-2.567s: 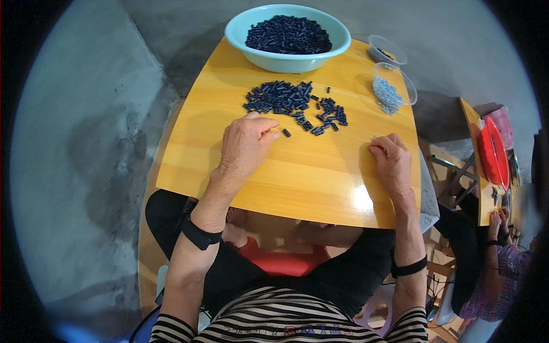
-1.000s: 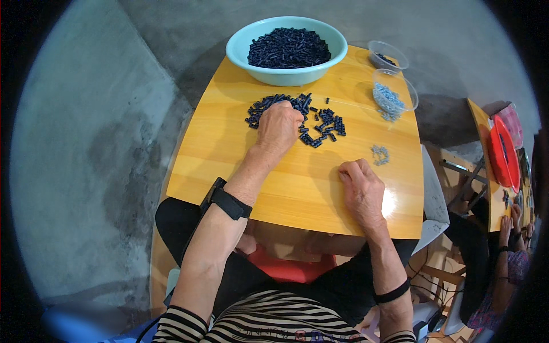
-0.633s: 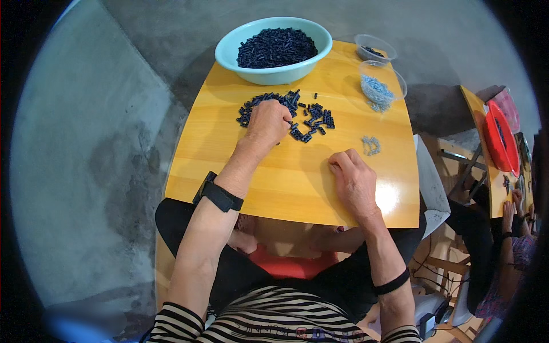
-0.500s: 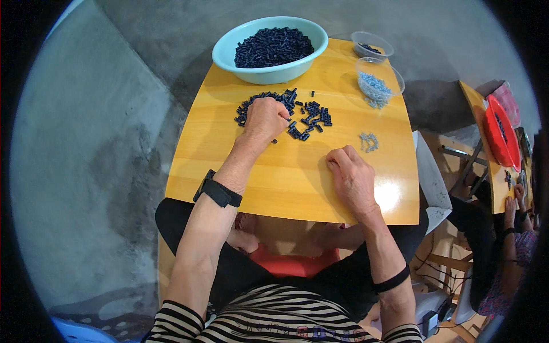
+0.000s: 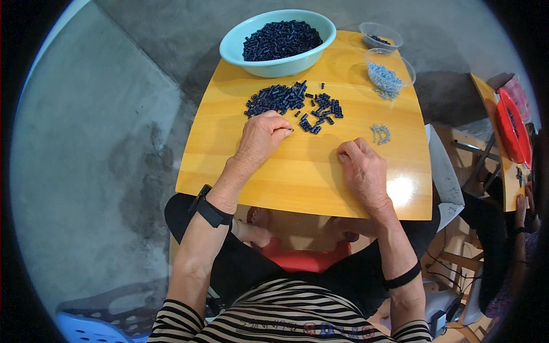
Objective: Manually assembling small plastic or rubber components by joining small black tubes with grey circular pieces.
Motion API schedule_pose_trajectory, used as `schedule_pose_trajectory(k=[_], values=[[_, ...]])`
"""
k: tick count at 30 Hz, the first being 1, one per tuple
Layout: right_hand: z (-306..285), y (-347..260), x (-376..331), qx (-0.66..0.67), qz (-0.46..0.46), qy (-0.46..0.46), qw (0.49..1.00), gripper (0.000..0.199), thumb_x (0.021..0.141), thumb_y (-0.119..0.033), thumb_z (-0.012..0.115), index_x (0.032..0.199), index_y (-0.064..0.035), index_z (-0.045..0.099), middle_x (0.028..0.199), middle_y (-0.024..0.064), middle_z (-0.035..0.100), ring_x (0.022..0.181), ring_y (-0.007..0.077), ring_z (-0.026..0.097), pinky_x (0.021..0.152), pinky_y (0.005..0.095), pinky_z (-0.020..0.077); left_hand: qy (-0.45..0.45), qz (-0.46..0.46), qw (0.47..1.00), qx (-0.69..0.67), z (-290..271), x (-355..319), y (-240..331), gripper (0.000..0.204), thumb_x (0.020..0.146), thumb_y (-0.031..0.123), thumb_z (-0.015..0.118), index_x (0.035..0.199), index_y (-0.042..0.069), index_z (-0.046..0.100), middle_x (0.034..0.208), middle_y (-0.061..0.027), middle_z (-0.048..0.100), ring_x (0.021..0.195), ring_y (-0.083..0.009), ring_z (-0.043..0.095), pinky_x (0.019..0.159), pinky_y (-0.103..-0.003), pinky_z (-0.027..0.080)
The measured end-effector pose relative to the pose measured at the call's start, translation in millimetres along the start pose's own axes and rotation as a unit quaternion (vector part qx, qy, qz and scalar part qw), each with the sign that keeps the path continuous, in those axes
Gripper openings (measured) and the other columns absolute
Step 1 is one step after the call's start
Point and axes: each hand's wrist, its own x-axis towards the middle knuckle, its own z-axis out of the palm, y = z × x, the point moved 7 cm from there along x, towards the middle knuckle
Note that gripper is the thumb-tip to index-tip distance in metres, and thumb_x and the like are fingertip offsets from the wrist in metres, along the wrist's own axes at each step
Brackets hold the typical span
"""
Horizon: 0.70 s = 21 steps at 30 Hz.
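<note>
My left hand is closed in a pinch just on the near side of a pile of small black cylindrical pieces. A tiny dark tip of a black piece shows at its fingertips. My right hand is over the right side of the yellow table, its fingers curled together; what they hold, if anything, is hidden. Beyond it lies a little group of small clear pieces. More black pieces lie loosely to the right of the pile.
A pale turquoise basin full of black pieces stands at the back. At the back right are a clear bowl of light blue pieces and another clear bowl with dark pieces. Far right, another person's hands are near a red basin.
My left hand has drawn back from the pile toward me, with a small black piece in its fingertips. My right hand keeps nearly the same pose. The whole view has shifted slightly.
</note>
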Motion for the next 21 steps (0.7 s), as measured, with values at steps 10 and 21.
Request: schedule_pose_trajectory(k=[10, 21], values=[[3, 1, -1, -0.003, 0.017, -0.013, 1.0, 0.004, 0.08, -0.01, 0.059, 0.083, -0.0091, 0.057, 0.078, 0.01, 0.056, 0.07, 0.0312, 0.06, 0.06, 0.0396, 0.0486, 0.033, 0.079, 0.996, 0.039, 9, -34, 30, 0.011, 0.072, 0.007, 0.069, 0.082, 0.003, 0.067, 0.077, -0.0087, 0.059, 0.077, -0.0255, 0.058, 0.068, -0.035, 0.047], [-9, 15, -6, -0.008, 0.078, 0.079, 0.994, 0.006, 0.078, -0.005, 0.061, 0.082, -0.0057, 0.056, 0.081, 0.0146, 0.057, 0.071, 0.0359, 0.06, 0.061, 0.0431, 0.0489, 0.054, 0.086, 0.993, 0.052, 18, -50, 57, 0.01, 0.072, 0.007, 0.068, 0.08, 0.004, 0.064, 0.077, -0.0086, 0.057, 0.077, -0.0277, 0.056, 0.067, -0.037, 0.047]])
